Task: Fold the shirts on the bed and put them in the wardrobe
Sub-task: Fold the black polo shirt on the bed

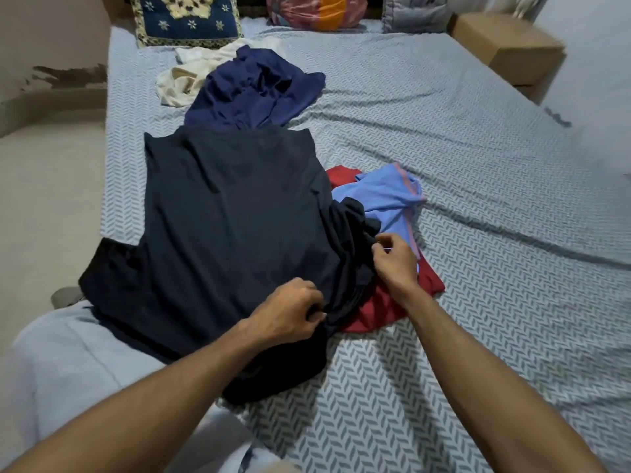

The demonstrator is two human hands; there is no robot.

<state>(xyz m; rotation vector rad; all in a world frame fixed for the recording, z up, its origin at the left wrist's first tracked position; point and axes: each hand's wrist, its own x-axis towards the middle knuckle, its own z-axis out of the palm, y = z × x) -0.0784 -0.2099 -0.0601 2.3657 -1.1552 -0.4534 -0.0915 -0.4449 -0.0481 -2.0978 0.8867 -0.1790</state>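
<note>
A large dark navy shirt lies spread on the bed, its left sleeve hanging over the bed's left edge. My left hand pinches bunched fabric at the shirt's near right edge. My right hand pinches the crumpled right sleeve area of the same shirt. Under that side lie a red shirt and a light blue shirt. Farther back a crumpled royal blue shirt rests beside a cream-white shirt.
Pillows line the head of the bed: a blue embroidered pillow, a pink and orange pillow and a grey pillow. A cardboard box stands at the far right. Bare floor lies left of the bed.
</note>
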